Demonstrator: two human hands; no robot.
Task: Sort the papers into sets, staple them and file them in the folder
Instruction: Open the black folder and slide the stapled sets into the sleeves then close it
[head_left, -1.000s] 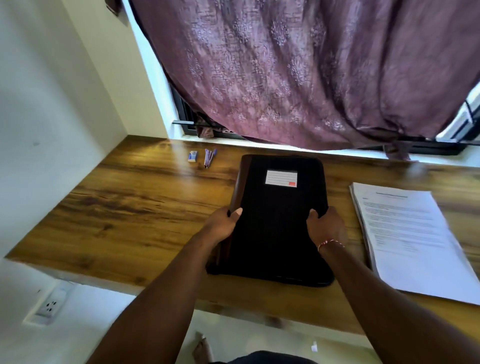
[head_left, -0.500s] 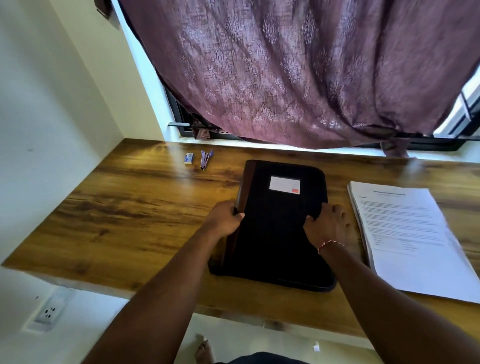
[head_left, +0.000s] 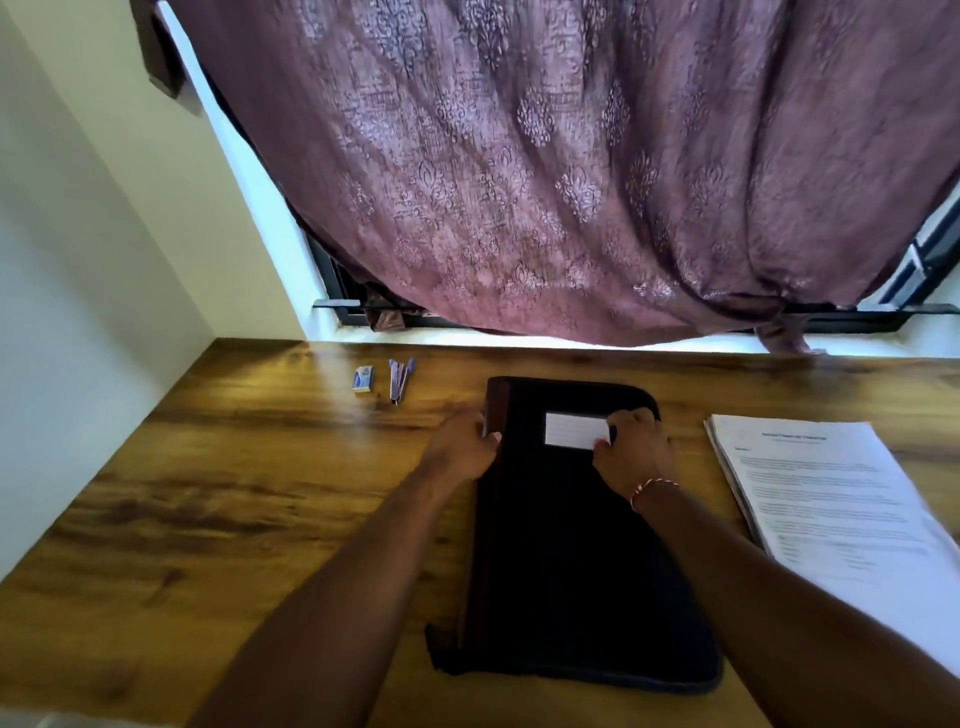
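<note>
Both hands have slid to the far end of the closed black folder (head_left: 571, 561), flat on the wooden desk (head_left: 234, 493) — contents hidden, paper stack (head_left: 841, 509) just to its right. The left hand (head_left: 460, 449) curls its fingers round the spine edge; the right hand (head_left: 636, 457) grips the edge beside the white label (head_left: 574, 430).

Your desk (head_left: 234, 493) holds: black folder (head_left: 571, 545), flat, your left hand (head_left: 460, 449) gripping its left edge, your right hand (head_left: 634, 457) curled at its far corner by the label (head_left: 574, 430); papers (head_left: 831, 493) stacked right; stapler (head_left: 400, 379) far left
</note>
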